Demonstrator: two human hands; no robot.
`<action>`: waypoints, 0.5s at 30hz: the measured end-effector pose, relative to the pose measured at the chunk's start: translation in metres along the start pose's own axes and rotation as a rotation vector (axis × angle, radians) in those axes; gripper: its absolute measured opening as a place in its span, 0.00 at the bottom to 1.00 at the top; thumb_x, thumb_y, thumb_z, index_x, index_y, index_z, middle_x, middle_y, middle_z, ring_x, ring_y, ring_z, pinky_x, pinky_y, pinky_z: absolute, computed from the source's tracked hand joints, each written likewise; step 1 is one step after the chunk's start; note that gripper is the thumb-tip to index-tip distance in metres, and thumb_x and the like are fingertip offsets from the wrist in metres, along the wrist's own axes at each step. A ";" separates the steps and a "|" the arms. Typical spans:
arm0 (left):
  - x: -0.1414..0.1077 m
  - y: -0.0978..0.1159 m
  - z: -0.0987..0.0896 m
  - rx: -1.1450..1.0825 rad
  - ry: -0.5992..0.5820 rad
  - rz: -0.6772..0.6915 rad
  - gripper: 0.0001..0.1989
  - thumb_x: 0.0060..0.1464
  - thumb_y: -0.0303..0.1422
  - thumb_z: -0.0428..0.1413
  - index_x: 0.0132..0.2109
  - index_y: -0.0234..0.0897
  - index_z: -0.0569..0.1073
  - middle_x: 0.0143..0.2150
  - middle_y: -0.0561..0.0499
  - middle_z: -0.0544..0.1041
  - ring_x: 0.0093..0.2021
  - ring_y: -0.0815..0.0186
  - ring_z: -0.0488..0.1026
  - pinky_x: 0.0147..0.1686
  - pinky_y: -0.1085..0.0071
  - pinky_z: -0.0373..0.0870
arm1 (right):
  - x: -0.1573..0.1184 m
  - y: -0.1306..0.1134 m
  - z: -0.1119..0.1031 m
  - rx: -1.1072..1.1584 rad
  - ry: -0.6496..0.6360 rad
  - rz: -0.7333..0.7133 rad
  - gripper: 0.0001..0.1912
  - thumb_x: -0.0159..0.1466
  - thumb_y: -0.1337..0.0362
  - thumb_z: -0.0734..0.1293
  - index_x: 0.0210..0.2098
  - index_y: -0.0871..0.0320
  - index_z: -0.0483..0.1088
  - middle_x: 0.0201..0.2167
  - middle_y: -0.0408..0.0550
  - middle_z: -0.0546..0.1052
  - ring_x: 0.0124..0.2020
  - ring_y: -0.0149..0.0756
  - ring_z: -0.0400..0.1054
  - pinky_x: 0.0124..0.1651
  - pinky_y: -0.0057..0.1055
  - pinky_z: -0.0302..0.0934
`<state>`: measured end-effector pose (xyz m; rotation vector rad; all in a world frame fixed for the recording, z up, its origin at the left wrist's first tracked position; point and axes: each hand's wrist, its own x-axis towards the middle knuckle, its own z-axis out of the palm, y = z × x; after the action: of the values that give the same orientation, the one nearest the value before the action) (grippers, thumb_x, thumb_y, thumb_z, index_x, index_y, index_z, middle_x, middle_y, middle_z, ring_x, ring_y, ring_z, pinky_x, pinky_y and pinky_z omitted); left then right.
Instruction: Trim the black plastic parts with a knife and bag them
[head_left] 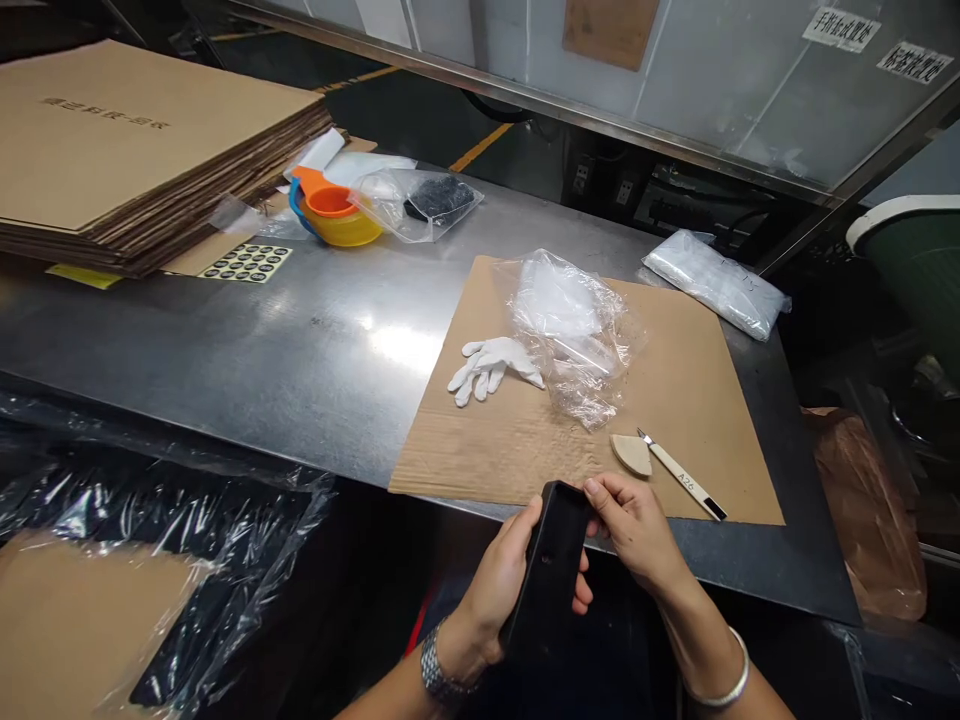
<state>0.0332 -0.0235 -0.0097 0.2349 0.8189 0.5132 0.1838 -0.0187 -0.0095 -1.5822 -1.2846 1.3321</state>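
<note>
A long black tray-like part (551, 570) is held up in front of the table's near edge, its hollow side facing up. My left hand (504, 580) is wrapped round its side, with fingertips showing at the far side. At its upper right corner, my right hand (630, 525) pinches the rim between thumb and fingers. Just beyond, on the cardboard sheet (690, 400), lie a craft knife (686, 478) and a tan wedge-shaped piece (631, 454). A white glove (496, 366) rests beside a crumpled clear plastic bag (574, 320).
Stacked cardboard (150, 140) fills the back left of the metal table (315, 340). Nearby are orange and yellow cups (341, 215), a bag with black contents (431, 203) and a sticker sheet (247, 262). A wrapped plastic packet (716, 283) lies at the back right.
</note>
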 end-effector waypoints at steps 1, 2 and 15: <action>0.001 0.000 0.000 -0.007 -0.026 0.001 0.28 0.58 0.48 0.40 0.38 0.26 0.74 0.25 0.44 0.75 0.22 0.64 0.74 0.23 0.70 0.70 | 0.001 0.002 0.001 0.016 0.020 0.013 0.21 0.64 0.50 0.58 0.27 0.61 0.69 0.15 0.39 0.67 0.17 0.26 0.61 0.21 0.22 0.54; 0.002 0.000 -0.001 -0.014 -0.048 -0.001 0.28 0.58 0.47 0.40 0.38 0.26 0.74 0.25 0.44 0.76 0.22 0.64 0.74 0.25 0.71 0.70 | 0.003 0.004 0.002 0.028 0.042 0.023 0.22 0.64 0.49 0.57 0.27 0.61 0.68 0.15 0.39 0.66 0.16 0.25 0.60 0.20 0.21 0.53; 0.067 0.025 -0.009 0.549 0.239 0.712 0.20 0.54 0.43 0.52 0.50 0.36 0.70 0.48 0.43 0.75 0.49 0.56 0.70 0.47 0.65 0.66 | 0.072 -0.008 -0.045 -0.403 0.349 -0.239 0.13 0.65 0.57 0.57 0.37 0.57 0.67 0.30 0.46 0.73 0.30 0.33 0.67 0.33 0.27 0.59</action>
<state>0.0557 0.0327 -0.0482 1.0091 1.0980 0.9881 0.2245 0.0568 -0.0121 -1.7635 -1.5197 0.6395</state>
